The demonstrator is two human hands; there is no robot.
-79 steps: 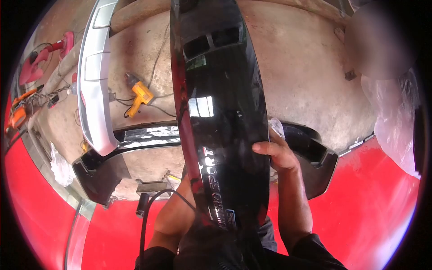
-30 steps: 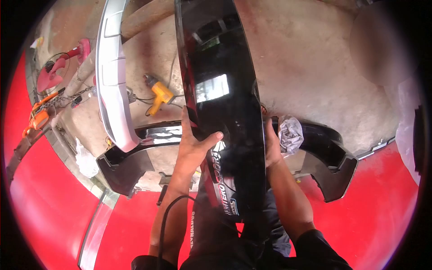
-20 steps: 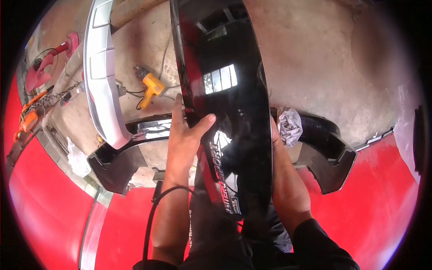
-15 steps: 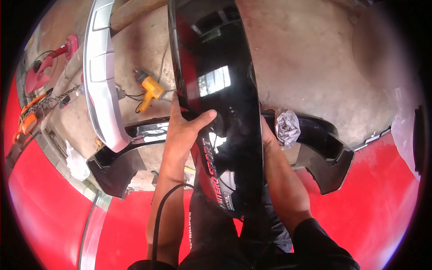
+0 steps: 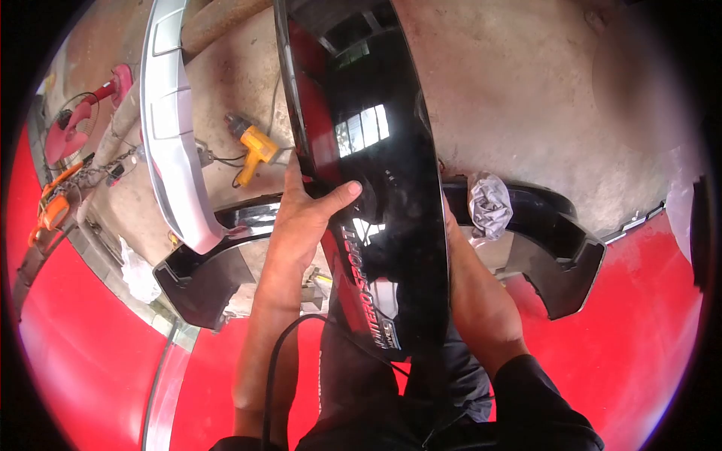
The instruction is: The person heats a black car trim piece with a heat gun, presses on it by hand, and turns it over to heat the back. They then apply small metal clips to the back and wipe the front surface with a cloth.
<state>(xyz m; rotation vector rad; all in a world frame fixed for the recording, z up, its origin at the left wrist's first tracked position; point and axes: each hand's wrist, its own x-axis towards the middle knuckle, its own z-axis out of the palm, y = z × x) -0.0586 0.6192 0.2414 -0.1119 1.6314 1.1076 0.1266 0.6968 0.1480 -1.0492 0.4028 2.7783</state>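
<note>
Left hand (image 5: 303, 216) around one edge of the glossy black panel (image 5: 402, 180), thumb wide; right hand (image 5: 450, 222) opposite, its grip unclear.

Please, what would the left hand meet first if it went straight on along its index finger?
Seemingly nothing further: the left hand would skim along the black panel, which it touches. A cord lies near that line, apparently on the floor below.

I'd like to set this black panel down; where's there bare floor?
The widest bare concrete lies right of the black panel, beyond the right half of the black bumper; the far right is blurred. Left is crowded with the silver trim and yellow power tool.
</note>
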